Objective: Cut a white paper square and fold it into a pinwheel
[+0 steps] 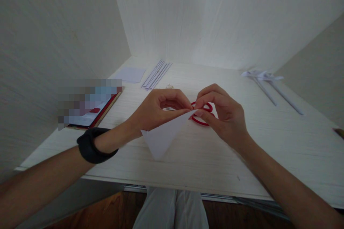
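A white sheet of paper (166, 134) is held up over the table, its loose corner pointing down toward me. My left hand (168, 105) pinches its upper edge between thumb and fingers. From the other side my right hand (221, 112) grips the paper's far tip with thumb and forefinger, and the two hands' fingertips nearly meet. Behind and below them lie scissors with red handles (201, 123); the hands hide most of the blades. A small clear object (169, 86), too indistinct to name, sits just beyond my left hand.
Several thin folded paper strips (156, 74) lie toward the back, beside a flat paper piece (131, 74). At back right rest rolled white paper sticks (268, 82). A partly blurred, red-edged booklet-like object (100, 107) is at left. Walls enclose the white table (215, 164).
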Tool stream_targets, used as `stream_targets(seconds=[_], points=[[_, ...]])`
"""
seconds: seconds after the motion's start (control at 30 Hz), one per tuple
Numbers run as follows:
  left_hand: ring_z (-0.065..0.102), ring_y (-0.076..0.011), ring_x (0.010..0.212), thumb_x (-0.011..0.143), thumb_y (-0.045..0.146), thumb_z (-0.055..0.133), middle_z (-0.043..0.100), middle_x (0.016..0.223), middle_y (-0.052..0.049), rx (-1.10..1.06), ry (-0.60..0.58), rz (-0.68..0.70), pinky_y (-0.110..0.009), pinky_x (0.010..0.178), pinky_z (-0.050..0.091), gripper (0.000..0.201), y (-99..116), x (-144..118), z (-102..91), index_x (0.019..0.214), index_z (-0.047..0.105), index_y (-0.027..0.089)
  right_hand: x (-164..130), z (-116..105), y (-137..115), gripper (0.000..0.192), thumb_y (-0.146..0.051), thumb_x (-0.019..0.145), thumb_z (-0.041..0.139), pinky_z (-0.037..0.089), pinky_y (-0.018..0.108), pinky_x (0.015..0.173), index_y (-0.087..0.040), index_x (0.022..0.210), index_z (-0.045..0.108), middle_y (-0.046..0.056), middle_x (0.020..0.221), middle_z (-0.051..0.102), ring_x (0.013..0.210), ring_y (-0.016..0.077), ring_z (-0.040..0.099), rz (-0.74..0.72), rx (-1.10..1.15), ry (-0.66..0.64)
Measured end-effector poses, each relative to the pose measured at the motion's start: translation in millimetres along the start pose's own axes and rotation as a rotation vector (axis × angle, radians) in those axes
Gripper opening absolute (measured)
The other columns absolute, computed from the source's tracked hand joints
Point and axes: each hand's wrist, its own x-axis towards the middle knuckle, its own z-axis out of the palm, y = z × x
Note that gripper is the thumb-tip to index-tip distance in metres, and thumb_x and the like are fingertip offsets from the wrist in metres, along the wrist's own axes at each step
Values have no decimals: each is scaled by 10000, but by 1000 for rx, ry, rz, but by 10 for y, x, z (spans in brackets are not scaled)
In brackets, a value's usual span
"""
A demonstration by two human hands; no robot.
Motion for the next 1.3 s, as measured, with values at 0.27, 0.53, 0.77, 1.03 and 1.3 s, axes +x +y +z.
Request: stream_targets(seconds=[0.27,0.53,0.77,1.03,1.3], points=[[667,-120,674,760,275,772,719,723,-20,18,9,20,-221,667,549,130,-38,-4,-18,742,711,162,1,28,-46,84,-249,841,715,475,286,723,-221,824,638,6,902,567,830,143,546,2,-56,-4],[678,-151,763,775,254,734,734,782,-47,116,108,124,-261,728,559,92,-72,50,-101,736,721,171,83,-187,167,12,-180,834,673,486,356,745,-186,825,678,62,925,625,799,198,606,212,-579,-267],[634,-140,717,777,181,712,708,752,-14,365,269,329,-275,699,524,33,-79,47,-150,750,706,199,17,-280,349,153,-218,825,684,513,377,789,-158,965,672,105,979,666,888,237,634,355,-646,-542],[662,-139,719,799,95,690,724,763,-26,568,330,555,-262,694,506,94,3,-7,-105,773,701,185,24,-208,317,160,-182,850,613,543,382,788,-153,997,669,117,1008,651,869,225,657,314,-692,-471],[621,-135,756,800,68,684,693,795,-3,493,378,544,-283,714,489,143,-5,-24,-107,797,684,211,67,-213,250,262,-275,758,679,561,372,666,-189,983,576,73,946,679,763,195,650,460,-282,-24]])
